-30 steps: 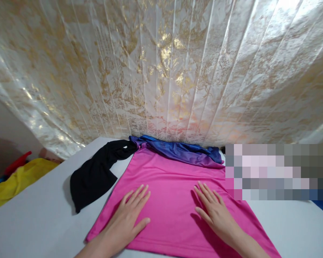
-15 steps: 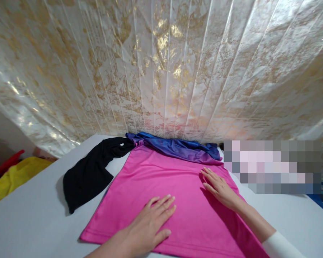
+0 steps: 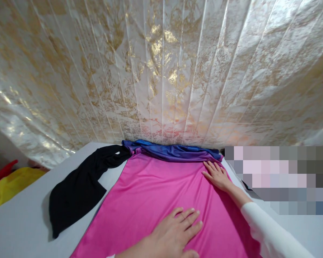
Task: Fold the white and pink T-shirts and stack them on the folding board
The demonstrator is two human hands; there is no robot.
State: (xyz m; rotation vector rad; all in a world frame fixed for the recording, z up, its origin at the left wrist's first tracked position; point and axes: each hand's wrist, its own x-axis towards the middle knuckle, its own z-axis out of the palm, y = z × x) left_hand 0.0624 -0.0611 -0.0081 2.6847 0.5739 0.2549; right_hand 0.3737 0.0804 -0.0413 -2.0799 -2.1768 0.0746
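A shiny pink shirt [image 3: 140, 193] lies spread over the white table, its cloth fading into a bunched purple and blue part [image 3: 174, 152] at the far end. My left hand [image 3: 174, 229] rests palm down over the near middle of the pink cloth, fingers spread. Farther off, my right hand [image 3: 216, 175] lies flat on the shirt's right side, just short of the bunched part, with its fingers stretched out. Small creases run through the cloth between the two hands. The shirt's near edge is out of the frame.
Left of the shirt lies a black cloth piece [image 3: 78, 193] on the white table [image 3: 24, 218]. Yellow cloth [image 3: 18, 182] and a red thing [image 3: 2, 173] are beyond the left edge. A gold-patterned, pleated sheet [image 3: 156, 71] hangs behind the table. The right side is partly pixelated.
My right hand has slid away from me toward the bunched end. My left hand has shifted right. The pink cloth shows more creases, and its near hem has gone out of view.
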